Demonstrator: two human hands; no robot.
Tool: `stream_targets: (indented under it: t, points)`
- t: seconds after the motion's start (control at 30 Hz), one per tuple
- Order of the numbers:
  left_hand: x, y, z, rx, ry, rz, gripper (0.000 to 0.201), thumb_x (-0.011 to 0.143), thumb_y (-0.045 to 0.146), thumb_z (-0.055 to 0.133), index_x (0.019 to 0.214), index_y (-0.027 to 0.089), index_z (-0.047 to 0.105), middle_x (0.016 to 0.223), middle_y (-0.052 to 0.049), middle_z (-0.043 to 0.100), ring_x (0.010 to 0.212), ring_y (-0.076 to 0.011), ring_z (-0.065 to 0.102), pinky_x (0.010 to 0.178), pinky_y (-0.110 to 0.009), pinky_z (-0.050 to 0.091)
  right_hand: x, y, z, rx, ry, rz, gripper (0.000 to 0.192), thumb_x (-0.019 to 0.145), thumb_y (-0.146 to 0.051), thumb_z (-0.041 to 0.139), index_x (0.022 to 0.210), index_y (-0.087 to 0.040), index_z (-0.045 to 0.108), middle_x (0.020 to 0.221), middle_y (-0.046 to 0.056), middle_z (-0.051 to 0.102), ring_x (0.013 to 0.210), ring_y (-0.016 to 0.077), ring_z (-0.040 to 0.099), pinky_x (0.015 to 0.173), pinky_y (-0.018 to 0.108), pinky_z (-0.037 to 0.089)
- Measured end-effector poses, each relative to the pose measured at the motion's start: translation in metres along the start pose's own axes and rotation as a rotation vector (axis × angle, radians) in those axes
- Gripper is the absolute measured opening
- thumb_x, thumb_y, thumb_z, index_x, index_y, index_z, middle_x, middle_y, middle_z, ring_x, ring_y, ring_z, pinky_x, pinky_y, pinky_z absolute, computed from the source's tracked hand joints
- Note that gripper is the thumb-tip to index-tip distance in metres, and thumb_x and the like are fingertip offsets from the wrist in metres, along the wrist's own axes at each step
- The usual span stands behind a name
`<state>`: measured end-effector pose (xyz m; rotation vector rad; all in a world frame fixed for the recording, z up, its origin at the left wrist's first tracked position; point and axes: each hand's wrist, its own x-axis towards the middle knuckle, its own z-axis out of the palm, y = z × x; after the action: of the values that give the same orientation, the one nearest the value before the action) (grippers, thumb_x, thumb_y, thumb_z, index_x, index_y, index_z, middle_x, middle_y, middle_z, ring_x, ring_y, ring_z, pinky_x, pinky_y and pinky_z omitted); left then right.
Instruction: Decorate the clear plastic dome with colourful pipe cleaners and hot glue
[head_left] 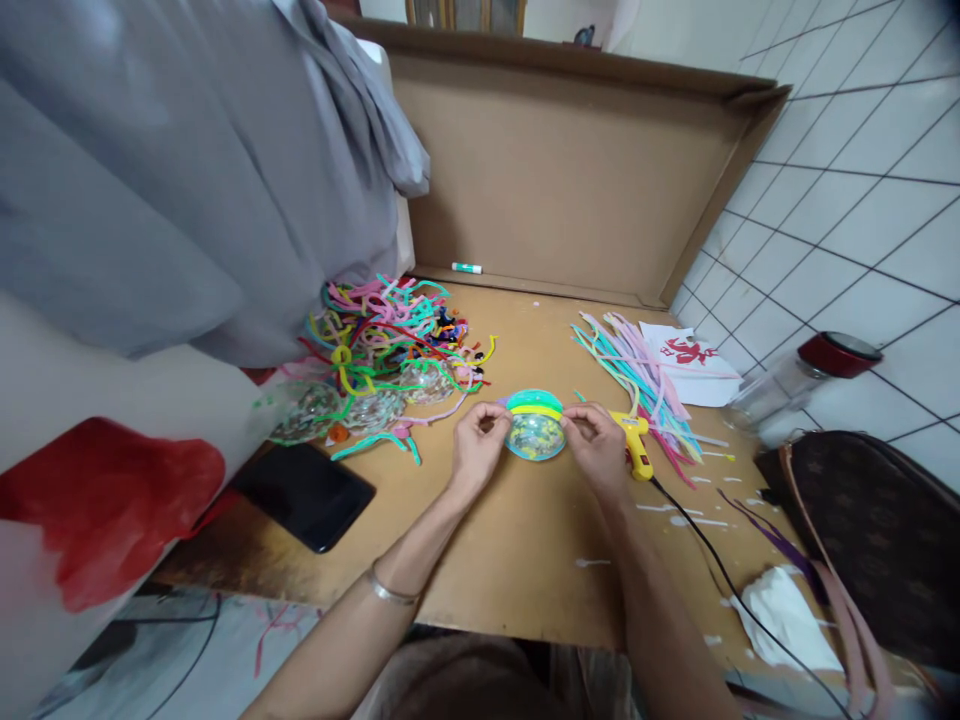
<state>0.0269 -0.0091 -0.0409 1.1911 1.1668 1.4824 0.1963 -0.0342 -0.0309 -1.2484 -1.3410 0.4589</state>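
Note:
A clear round plastic ball [535, 440] with specks of colour inside rests on the table in front of me. Turquoise-green strips [534, 398] cover its far side. Across it runs a yellow pipe cleaner [536, 410]. My left hand [480, 450] pinches the strip's left end between thumb and finger. At the other end, my right hand [596, 445] pinches it too, both hands close against the ball's sides. Just right of my right hand lies a yellow glue gun [638, 447], partly hidden behind that hand.
Tangled pipe cleaners [382, 330] and more clear balls [375, 408] lie at the left, near a black tablet [304, 492]. Straight pipe cleaners [637, 370], a glass bottle [780, 390], a brown bag [870, 530] and a black cord [712, 560] are at the right. A cardboard panel [570, 170] stands behind.

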Motion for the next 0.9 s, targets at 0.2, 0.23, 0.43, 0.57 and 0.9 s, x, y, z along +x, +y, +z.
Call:
stream_targets:
  t: [0.2,0.23,0.43,0.57,0.9]
  points:
    - [0.002,-0.005,0.0,0.002,0.018,0.003,0.011,0.064,0.027,0.062,0.062,0.017,0.062,0.075,-0.004,0.07,0.079,-0.0177,0.065,0.077,-0.03,0.051,-0.002,0.0,0.002,0.034,0.029,0.019,0.013,0.076,-0.033,0.064,0.073,-0.02,0.065,0.082,0.005,0.065,0.078,0.0186,0.063,0.07,0.032,0.056]
    - [0.003,-0.005,0.0,0.004,0.018,0.003,0.01,0.064,0.027,0.062,0.061,0.017,0.062,0.076,-0.004,0.07,0.08,-0.0181,0.065,0.078,-0.03,0.051,-0.002,0.0,0.003,0.034,0.03,0.022,0.013,0.076,-0.033,0.064,0.073,-0.02,0.065,0.082,0.005,0.065,0.078,0.0186,0.063,0.07,0.032,0.056]
    - [0.003,-0.006,-0.001,0.026,0.013,0.025,0.01,0.064,0.027,0.062,0.06,0.017,0.063,0.075,-0.004,0.071,0.081,-0.0191,0.066,0.078,-0.031,0.052,-0.001,-0.002,0.003,0.065,0.037,0.058,0.017,0.076,-0.037,0.065,0.072,-0.02,0.066,0.082,0.005,0.066,0.079,0.0198,0.064,0.073,0.034,0.055]
    - [0.006,-0.01,-0.002,0.006,0.022,0.007,0.009,0.063,0.027,0.062,0.061,0.018,0.062,0.077,-0.005,0.071,0.083,-0.0197,0.066,0.079,-0.031,0.051,0.001,-0.001,0.0,0.12,0.031,0.143,0.023,0.078,-0.042,0.061,0.076,-0.02,0.069,0.081,0.005,0.071,0.081,0.022,0.066,0.08,0.04,0.055]
    - [0.012,-0.019,-0.007,0.004,0.024,-0.012,0.009,0.062,0.026,0.06,0.058,0.019,0.056,0.069,-0.001,0.064,0.07,-0.0148,0.059,0.072,-0.028,0.047,0.006,0.017,-0.002,0.326,-0.049,0.328,0.026,0.059,-0.033,0.076,0.081,-0.021,0.069,0.085,0.004,0.075,0.085,0.0223,0.071,0.089,0.041,0.055]
